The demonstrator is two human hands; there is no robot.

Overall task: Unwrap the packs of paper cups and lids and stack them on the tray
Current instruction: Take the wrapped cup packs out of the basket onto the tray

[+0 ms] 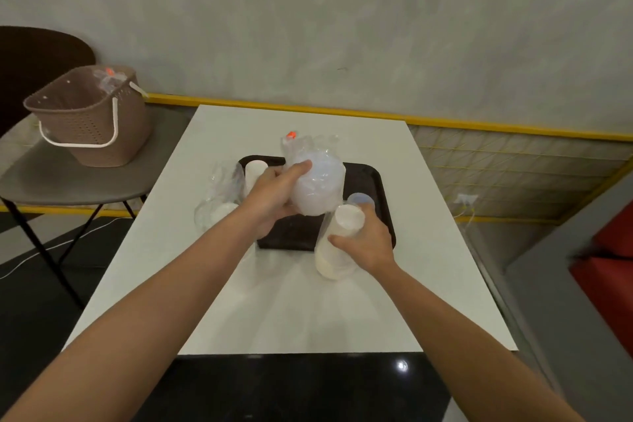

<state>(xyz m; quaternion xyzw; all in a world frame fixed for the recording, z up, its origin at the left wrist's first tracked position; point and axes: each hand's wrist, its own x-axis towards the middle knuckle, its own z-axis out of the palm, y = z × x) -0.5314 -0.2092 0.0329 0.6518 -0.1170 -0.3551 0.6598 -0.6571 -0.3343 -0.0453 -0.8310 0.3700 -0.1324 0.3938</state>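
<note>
A black tray [371,181] lies on the white table [294,312]. My left hand [274,195] grips a clear plastic pack of white lids [318,181], tied at its top with an orange tie, and holds it above the tray. My right hand [366,243] is closed around a stack of white paper cups [337,250] in clear wrap, tilted at the tray's front edge. A stack of white cups [255,173] stands on the tray's left side. A crumpled clear wrapper holding white pieces [217,202] lies left of the tray.
A brown perforated basket [90,120] with a white handle and some plastic wrap inside sits on a grey side table [68,181] at the left. A grey wall is behind the table, and a red seat [609,267] is at the right.
</note>
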